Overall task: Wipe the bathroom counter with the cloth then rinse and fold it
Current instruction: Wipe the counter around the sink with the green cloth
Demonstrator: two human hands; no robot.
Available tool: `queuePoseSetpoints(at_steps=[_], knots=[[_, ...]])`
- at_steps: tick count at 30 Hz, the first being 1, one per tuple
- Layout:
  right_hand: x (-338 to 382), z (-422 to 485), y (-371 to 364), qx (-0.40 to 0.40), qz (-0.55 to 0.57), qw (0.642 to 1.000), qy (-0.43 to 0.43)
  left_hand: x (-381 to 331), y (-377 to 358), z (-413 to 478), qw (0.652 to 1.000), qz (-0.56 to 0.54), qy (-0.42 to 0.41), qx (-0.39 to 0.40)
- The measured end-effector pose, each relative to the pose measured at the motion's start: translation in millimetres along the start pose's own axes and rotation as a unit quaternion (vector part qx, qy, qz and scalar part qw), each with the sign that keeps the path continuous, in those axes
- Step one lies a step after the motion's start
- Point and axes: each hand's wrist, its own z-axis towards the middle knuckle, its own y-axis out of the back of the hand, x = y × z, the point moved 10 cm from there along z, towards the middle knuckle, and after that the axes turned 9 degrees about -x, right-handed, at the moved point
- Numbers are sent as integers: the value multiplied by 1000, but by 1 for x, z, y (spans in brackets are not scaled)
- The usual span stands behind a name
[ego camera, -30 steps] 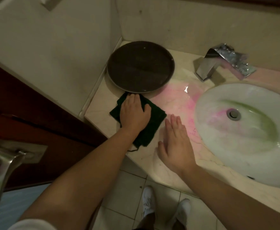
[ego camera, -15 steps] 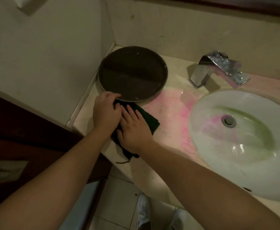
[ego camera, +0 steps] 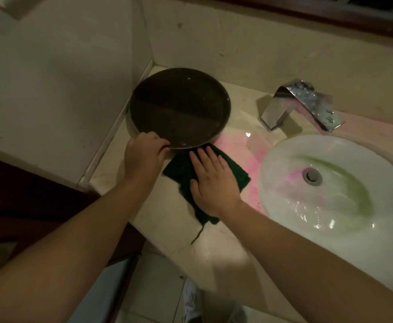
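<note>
A dark green cloth (ego camera: 234,170) lies on the beige marble counter (ego camera: 165,220), just in front of a round dark tray (ego camera: 179,108). My right hand (ego camera: 210,183) presses flat on the cloth with straight fingers, the fingertips at the tray's near rim. My left hand (ego camera: 144,157) grips the tray's near rim, fingers curled over its edge. A loose thread hangs from the cloth over the counter's front edge.
A white oval basin (ego camera: 345,206) with pink and green stains sits to the right, a chrome faucet (ego camera: 300,103) behind it. Pink residue (ego camera: 244,145) marks the counter between tray and basin. Walls close the corner at left and back. Tiled floor lies below.
My left hand left the cloth and took hold of the tray's rim. My right hand moved from the bare counter onto the cloth and now presses it alone.
</note>
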Motion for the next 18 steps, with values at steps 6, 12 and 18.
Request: queuePoseSetpoints(at_steps=[6, 12, 18], knots=[[-42, 53, 7, -39, 15, 996, -72, 8, 7, -5, 996, -61, 24, -63], [-95, 48, 12, -75, 13, 979, -188, 18, 0, -11, 995, -49, 73, -47], [-108, -27, 12, -106, 10, 940, -323, 12, 1, -27, 992, -27, 119, -12]])
